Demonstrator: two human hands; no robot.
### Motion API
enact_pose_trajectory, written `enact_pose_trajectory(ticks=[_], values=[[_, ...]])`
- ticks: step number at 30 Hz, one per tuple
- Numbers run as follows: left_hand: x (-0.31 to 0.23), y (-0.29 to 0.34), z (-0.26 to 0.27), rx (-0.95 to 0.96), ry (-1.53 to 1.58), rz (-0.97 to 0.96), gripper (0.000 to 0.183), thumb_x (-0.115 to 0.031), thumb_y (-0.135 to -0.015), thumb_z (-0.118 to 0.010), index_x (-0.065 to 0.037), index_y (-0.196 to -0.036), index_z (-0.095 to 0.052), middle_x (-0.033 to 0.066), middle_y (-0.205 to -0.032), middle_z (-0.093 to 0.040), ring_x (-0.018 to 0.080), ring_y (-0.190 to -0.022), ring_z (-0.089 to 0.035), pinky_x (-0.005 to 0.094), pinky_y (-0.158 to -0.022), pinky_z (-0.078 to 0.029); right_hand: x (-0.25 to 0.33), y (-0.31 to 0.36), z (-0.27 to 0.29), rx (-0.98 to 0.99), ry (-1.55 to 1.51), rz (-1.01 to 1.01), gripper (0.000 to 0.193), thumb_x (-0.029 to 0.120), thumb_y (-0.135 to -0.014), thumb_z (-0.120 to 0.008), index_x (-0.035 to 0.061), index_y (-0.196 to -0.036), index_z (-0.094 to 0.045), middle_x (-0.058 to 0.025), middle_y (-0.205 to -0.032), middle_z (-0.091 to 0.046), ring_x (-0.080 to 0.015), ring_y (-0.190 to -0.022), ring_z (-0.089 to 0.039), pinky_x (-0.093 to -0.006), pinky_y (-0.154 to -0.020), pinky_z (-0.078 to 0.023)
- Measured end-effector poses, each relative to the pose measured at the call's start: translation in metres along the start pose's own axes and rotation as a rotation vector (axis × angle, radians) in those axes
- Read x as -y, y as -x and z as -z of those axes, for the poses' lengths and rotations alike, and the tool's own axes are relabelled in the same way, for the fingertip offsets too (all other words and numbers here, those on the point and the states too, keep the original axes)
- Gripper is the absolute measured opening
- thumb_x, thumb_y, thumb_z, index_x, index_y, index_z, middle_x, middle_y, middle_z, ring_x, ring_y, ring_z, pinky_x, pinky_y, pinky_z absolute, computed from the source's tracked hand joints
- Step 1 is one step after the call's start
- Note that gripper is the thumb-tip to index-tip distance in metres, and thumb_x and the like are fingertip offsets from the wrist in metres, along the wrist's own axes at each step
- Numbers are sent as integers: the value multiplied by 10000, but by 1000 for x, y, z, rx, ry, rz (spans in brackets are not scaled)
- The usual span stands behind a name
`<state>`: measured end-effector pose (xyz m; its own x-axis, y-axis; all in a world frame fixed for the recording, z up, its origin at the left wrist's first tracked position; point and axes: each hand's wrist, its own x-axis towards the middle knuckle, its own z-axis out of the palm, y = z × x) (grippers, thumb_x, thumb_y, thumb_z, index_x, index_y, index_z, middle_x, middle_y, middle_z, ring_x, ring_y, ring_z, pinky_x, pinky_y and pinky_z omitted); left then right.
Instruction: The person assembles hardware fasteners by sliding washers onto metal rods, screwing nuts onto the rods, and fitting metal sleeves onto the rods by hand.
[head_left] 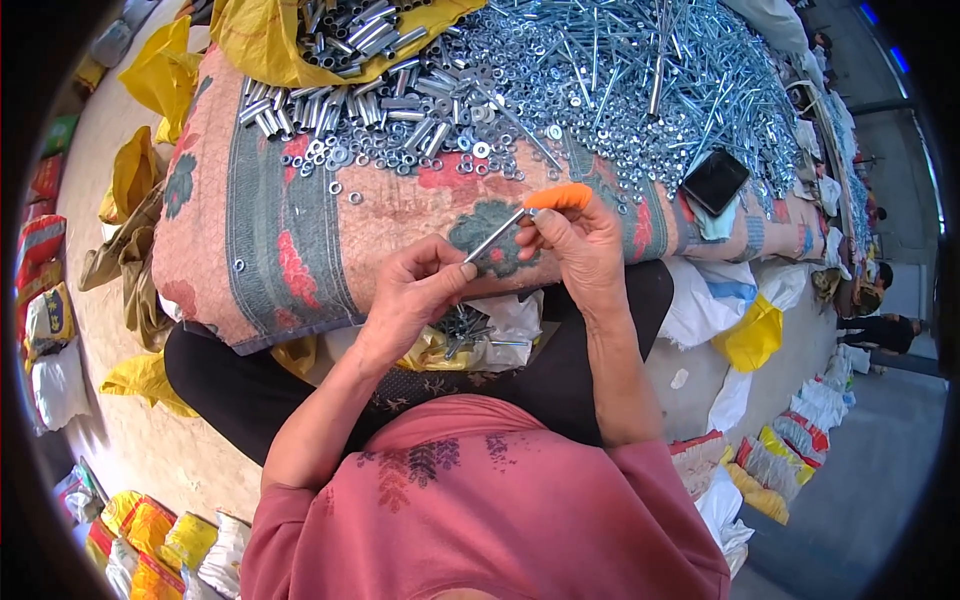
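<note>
My left hand (425, 282) pinches the lower end of a slim metal bolt (495, 236), which slants up to the right. My right hand (580, 240) closes its fingers around the bolt's upper end; whether a nut or washer sits there is too small to tell. An orange finger cover (558, 199) wraps my right index finger. Both hands are over the near edge of a patterned cloth (400, 215). Just past them lie loose washers and nuts (480, 150), metal sleeves (400, 110) and a heap of long threaded rods (690, 60).
A black phone-like device (716, 181) rests at the cloth's right side. The yellow sack (255, 45) at the far left spills metal sleeves. Below my hands, more bolts (463, 328) lie among plastic bags. Filled sacks (150, 530) stand on the floor; people are at the far right.
</note>
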<state>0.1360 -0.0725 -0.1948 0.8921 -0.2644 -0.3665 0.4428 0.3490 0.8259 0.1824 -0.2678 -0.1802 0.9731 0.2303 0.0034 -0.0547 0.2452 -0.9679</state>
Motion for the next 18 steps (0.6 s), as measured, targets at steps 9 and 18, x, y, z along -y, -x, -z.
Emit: enact_pose_trajectory(ticks=[9, 18], values=[[-9, 0, 6, 45, -80, -9, 110, -151, -821, -647, -72, -812, -571, -38, -622, -519, 8, -490, -396, 164, -417, -241, -6, 2, -13, -114, -60, 73, 99, 5, -852, -559, -24, -947, -551, -105, -862, -610, -142, -712, -614, -273, -610, -547], [-9, -1, 15, 177, 140, 201, 98, -103, -818, -618, -58, -776, -542, 14, -579, -496, 21, -382, -294, 176, -349, -173, -3, 4, -10, -27, -193, -41, 141, -24, -840, -556, -18, -981, -561, -90, -881, -615, -137, -730, -611, -271, -657, -541]])
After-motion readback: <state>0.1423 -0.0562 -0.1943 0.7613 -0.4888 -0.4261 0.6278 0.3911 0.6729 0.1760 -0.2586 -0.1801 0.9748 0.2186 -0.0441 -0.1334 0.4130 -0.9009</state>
